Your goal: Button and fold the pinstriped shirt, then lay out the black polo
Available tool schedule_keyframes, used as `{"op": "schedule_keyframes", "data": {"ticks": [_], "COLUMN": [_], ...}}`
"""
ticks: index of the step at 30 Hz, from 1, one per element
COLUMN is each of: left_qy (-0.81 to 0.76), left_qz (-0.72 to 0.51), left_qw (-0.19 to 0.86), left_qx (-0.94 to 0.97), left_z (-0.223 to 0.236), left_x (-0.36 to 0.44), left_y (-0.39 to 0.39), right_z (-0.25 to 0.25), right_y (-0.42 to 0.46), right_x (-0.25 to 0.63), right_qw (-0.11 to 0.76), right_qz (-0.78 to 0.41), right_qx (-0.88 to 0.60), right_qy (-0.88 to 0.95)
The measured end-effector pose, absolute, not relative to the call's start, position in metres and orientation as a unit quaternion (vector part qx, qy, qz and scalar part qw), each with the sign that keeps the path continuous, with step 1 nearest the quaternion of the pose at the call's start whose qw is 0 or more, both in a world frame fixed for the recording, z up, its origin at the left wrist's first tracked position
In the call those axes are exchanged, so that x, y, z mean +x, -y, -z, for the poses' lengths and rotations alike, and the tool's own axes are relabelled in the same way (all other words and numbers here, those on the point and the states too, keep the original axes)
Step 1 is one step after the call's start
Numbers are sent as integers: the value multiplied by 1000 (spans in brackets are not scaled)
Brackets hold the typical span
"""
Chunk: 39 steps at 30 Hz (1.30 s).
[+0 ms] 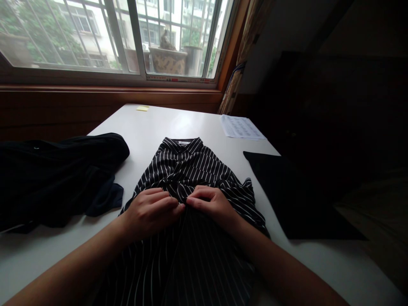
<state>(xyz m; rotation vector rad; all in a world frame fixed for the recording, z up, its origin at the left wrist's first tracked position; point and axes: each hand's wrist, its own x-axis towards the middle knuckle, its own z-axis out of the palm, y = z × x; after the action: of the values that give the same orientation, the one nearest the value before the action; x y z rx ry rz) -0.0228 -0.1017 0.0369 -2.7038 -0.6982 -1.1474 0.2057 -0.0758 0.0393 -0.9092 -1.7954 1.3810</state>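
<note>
A black shirt with white stripes (204, 163) lies front up on the white table, its collar toward the window. Both hands meet at the middle of its front opening. My left hand (153, 210) has its fingers curled and pressed together on the left front edge. Thumb and forefinger of my right hand (212, 204) pinch the cloth just beside it. Any button between the fingertips is hidden. Below the hands the shirt front parts, and the darker inner side of the cloth shows.
Dark folded clothing (60, 178) is heaped at the left of the white table (127, 123). A flat black cloth (302, 199) hangs over the right edge. Printed sheets (242, 127) and a yellow sticky note (143, 108) lie at the far end, below the barred window.
</note>
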Motion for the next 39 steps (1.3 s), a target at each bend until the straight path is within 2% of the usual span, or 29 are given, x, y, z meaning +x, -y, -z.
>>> {"op": "schedule_keyframes", "data": {"ticks": [19, 23, 39], "left_qy": [240, 249, 262], "left_qz": [401, 391, 366], "left_qw": [43, 36, 3], "left_qx": [-883, -885, -893], "left_z": [-31, -31, -28], "left_x": [-21, -21, -21], "left_y": [103, 101, 101], "right_z": [-39, -36, -33], "right_y": [74, 74, 73], "right_x": [205, 204, 204], "right_qw": [333, 336, 267], "right_qz": [-579, -624, -698], "right_qx": [-347, -343, -336], "right_qy": [658, 617, 573]}}
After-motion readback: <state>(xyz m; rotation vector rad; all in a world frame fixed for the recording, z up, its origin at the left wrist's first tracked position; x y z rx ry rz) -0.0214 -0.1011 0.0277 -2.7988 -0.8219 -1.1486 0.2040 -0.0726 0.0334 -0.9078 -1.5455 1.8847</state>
